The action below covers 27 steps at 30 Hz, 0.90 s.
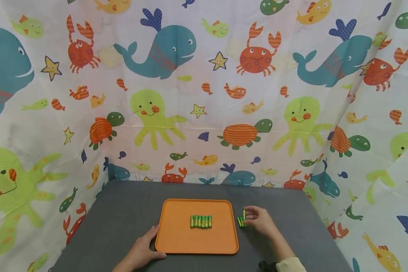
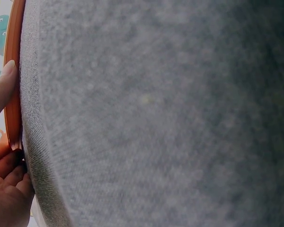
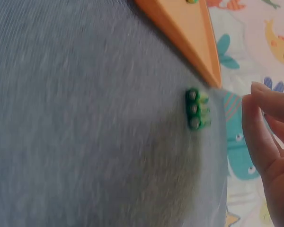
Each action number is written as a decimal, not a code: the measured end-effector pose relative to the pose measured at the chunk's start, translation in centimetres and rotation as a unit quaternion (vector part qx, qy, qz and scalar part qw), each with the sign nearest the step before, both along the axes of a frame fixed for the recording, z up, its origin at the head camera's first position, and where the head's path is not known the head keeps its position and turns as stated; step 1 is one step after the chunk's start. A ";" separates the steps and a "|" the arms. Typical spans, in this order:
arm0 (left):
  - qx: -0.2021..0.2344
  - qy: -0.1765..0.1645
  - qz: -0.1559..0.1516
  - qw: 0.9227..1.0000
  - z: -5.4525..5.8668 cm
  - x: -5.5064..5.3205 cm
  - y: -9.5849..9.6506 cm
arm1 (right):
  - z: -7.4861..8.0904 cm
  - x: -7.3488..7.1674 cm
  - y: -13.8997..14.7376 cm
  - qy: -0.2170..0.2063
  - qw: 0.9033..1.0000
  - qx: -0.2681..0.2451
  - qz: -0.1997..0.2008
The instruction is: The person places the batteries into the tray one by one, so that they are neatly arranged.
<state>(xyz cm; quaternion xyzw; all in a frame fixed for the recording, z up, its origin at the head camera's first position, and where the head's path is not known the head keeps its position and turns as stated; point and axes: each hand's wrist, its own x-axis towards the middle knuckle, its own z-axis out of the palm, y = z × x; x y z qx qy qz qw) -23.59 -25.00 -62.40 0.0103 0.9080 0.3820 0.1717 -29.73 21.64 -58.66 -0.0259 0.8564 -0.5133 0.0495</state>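
An orange tray [image 1: 176, 241] lies on the dark cloth, with a row of several green batteries [image 1: 201, 222] side by side in its middle. My left hand [image 1: 143, 247] holds the tray at its near left corner, thumb along the front rim and fingers at the left side. In the left wrist view the thumb and curled fingers meet the tray's edge [image 2: 13, 94]. To the right of the tray, my right hand [image 1: 260, 221] pinches one upright green battery [image 1: 244, 214] between thumb and fingertips. Three more batteries [image 3: 195, 109] stand together on the cloth below it.
The dark grey cloth [image 1: 122, 211] covers the table around the tray. A curtain [image 1: 204, 113] printed with sea animals hangs behind the table and along both sides.
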 end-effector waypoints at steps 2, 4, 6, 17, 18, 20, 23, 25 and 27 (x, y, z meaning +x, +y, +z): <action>0.000 0.003 -0.002 1.000 0.1 0.0 0.0 | 0.1 0.0 -0.6 0.002 1.000 0.000 0.008; 0.002 0.005 -0.004 1.000 0.1 0.0 -0.1 | 0.3 0.0 -1.3 0.003 1.000 -0.002 0.015; 0.003 0.007 -0.008 1.000 0.1 0.0 -0.1 | 0.4 0.0 -2.1 0.004 1.000 -0.002 0.021; -0.002 0.019 -0.011 1.000 -0.5 0.0 -0.5 | -0.1 -0.2 -6.0 0.008 0.999 0.003 0.054; -0.003 0.019 -0.011 1.000 -0.5 0.0 -0.5 | -0.2 -0.2 -6.3 0.008 0.998 0.002 0.057; -0.005 0.015 -0.012 1.000 -0.6 -0.1 -0.5 | -0.6 -0.4 -6.7 0.008 0.998 0.000 0.063; -0.004 0.011 -0.013 1.000 -0.6 -0.2 -0.4 | -1.0 -0.7 -7.4 0.010 0.998 0.004 0.068; -0.003 0.010 -0.013 1.000 -0.6 -0.3 -0.4 | -1.3 -0.9 -7.8 0.014 0.997 0.012 0.069; -0.002 0.009 -0.014 1.000 -0.5 -0.3 -0.4 | -1.6 -1.0 -8.2 0.015 0.997 0.021 0.068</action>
